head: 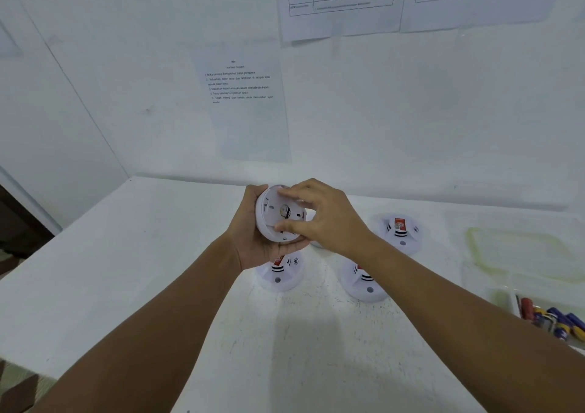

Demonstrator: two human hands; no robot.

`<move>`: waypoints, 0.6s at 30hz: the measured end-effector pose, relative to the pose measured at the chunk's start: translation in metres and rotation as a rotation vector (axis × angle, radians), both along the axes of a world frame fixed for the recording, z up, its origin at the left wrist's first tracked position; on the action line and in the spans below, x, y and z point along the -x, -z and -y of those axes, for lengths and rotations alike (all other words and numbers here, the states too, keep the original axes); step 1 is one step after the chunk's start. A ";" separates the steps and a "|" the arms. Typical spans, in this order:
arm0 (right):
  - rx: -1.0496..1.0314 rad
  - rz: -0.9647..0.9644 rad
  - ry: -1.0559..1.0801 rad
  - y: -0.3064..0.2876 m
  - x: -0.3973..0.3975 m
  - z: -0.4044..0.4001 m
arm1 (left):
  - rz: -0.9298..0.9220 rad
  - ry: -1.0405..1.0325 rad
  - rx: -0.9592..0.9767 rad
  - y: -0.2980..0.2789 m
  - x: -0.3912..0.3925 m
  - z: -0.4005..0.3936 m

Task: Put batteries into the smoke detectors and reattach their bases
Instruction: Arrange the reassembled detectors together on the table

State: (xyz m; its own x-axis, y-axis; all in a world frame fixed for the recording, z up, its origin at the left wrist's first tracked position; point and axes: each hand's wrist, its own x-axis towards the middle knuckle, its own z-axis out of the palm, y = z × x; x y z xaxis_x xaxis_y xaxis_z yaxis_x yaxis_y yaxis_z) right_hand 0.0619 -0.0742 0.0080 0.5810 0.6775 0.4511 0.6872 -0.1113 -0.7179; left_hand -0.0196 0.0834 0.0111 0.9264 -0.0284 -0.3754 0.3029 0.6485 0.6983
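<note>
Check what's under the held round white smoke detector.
Below the held round white smoke detector, on the white table, sits another white detector with a red label; the left hand covers its top.

A white table (133, 254) stands against the wall. Three white smoke detectors rest on it: one near the middle (280, 275), one just right of it (364, 284), one farther back (401, 232). At the right edge sits a clear tray (506, 295) of batteries (552, 319), a clear lid (519, 254) behind it.

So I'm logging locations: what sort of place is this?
Probably a training or test workstation: printed instruction sheets taped to the wall, several smoke detectors on a white table, a tray of batteries.
</note>
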 end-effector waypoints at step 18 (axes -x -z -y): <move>0.084 0.129 0.125 -0.010 0.011 0.002 | -0.001 -0.109 -0.041 -0.006 -0.001 0.004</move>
